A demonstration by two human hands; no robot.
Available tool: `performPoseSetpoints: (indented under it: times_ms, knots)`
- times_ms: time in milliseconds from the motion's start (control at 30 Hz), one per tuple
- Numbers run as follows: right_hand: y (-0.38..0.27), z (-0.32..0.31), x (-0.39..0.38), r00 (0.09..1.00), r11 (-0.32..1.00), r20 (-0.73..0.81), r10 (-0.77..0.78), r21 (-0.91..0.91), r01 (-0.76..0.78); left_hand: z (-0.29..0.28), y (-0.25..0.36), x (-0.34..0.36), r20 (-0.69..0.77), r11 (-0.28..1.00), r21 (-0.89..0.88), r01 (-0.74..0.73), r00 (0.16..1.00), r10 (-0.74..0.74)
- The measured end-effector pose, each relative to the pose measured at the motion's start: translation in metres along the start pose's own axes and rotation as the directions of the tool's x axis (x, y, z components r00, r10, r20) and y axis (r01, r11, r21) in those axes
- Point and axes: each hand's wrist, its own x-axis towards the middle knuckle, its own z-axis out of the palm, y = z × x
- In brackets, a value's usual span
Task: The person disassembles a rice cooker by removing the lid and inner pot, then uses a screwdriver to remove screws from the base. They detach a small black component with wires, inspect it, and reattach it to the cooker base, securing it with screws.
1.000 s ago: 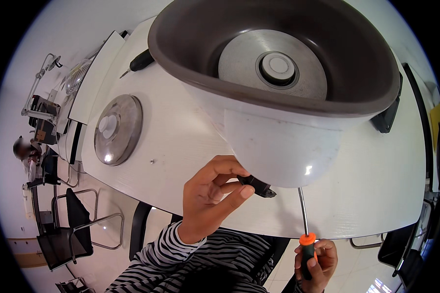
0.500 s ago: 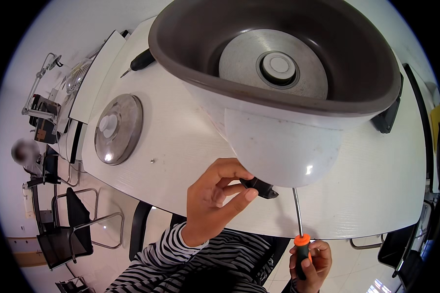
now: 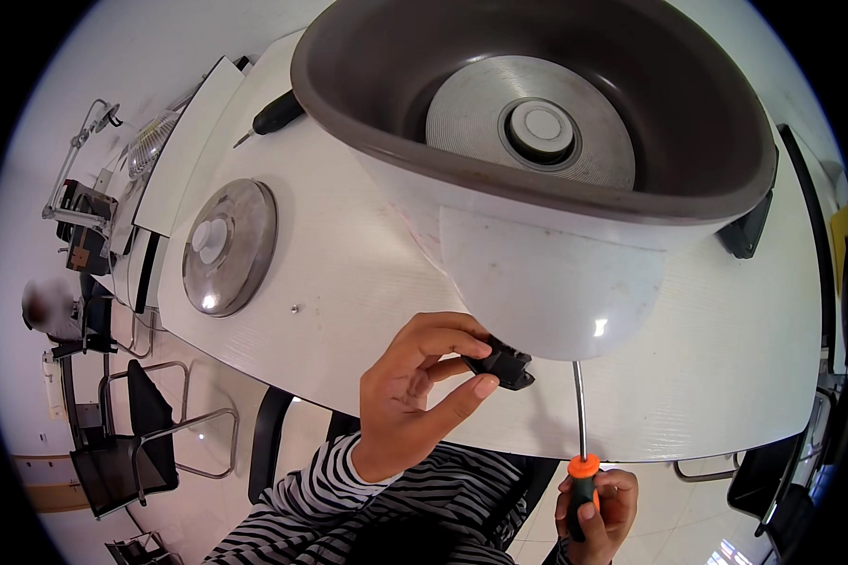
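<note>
A large white rice cooker [image 3: 546, 273] with a dark grey open top and a round metal plate [image 3: 584, 113] inside fills the upper middle. My left hand [image 3: 405, 395] pinches a small black plastic part [image 3: 504, 367] just below the cooker's lower front. My right hand [image 3: 601, 516] is closed round an orange and dark green screwdriver handle [image 3: 584, 476]; its long shaft points up to the cooker's underside, where the tip is hidden. A round metal lid [image 3: 245, 264] with a white knob lies to the left, with a small metal bit [image 3: 295, 308] near it on the white table [image 3: 697, 377].
A black-handled driver [image 3: 278, 111] lies at back left, a black object [image 3: 744, 231] right of the cooker. Further left are a second desk [image 3: 179, 141] with a lamp arm, a wire-guarded fan [image 3: 151, 141] and boxy gear, a seated person [image 3: 52, 311] and black chairs [image 3: 122, 457].
My left hand has shifted slightly down and right, turning the black part a little. The screwdriver handle has moved slightly left since a second ago. The cooker appears slightly further right in view.
</note>
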Motion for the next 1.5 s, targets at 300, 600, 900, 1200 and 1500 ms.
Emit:
performPoseSetpoints:
  times_ms: [300,600,900,1200,1500]
  knots:
    - [0.000,0.004,-0.002,0.999,0.999,0.020,-0.040,-0.010,0.040,-0.002,0.001,0.000,0.016,0.978,0.187,-0.087,0.996,0.086]
    - [-0.005,0.012,0.003,0.995,0.999,0.103,0.002,0.053,-0.008,-0.004,0.001,-0.001,0.009,0.974,0.207,-0.092,0.996,0.092]
    - [-0.007,0.014,0.009,0.971,0.954,0.214,-0.107,-0.253,0.161,-0.014,0.001,-0.005,-0.001,0.918,-0.336,0.208,0.975,-0.221]
    - [-0.024,0.018,0.041,0.877,0.426,0.302,-0.374,-0.784,0.452,-0.018,0.003,-0.004,-0.027,0.915,-0.372,0.155,0.984,-0.178]
    - [-0.049,0.047,0.064,0.932,0.453,0.218,-0.291,-0.826,0.335,-0.013,-0.001,0.000,-0.030,0.910,-0.372,0.182,0.978,-0.208]
